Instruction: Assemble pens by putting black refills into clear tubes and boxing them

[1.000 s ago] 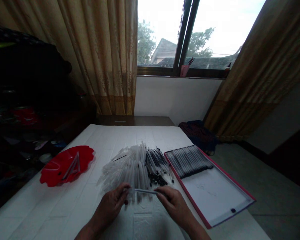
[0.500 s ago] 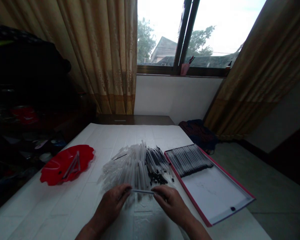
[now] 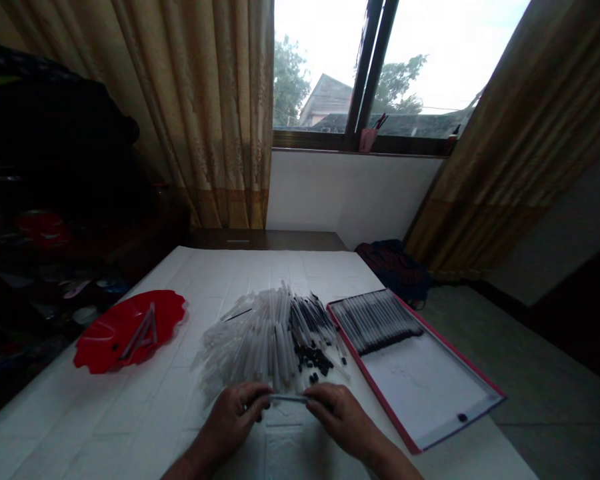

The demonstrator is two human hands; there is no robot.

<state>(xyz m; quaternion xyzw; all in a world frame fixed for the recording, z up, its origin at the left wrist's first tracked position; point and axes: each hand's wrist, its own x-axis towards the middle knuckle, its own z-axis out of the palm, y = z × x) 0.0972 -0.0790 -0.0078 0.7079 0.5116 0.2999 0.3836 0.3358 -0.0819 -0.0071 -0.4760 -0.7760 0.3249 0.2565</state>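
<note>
Over the white brick-patterned table (image 3: 130, 410), I watch the left hand (image 3: 234, 415) and right hand (image 3: 339, 417) pinch opposite ends of a slim grey tube (image 3: 289, 398), its long axis running crosswise between them.

White daylight is glaring through the dark-framed rectangular glass window (image 3: 367, 73) while the white brick-patterned worktop (image 3: 140, 413) is looking dim, the room's left side is lying in near-black shadow, and the translucent plastic tubes (image 3: 260, 340) are blurring together.

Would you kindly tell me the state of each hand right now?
Left hand: closed, pinching one end of a thin rod.
Right hand: closed, pinching the rod's other end.
</note>
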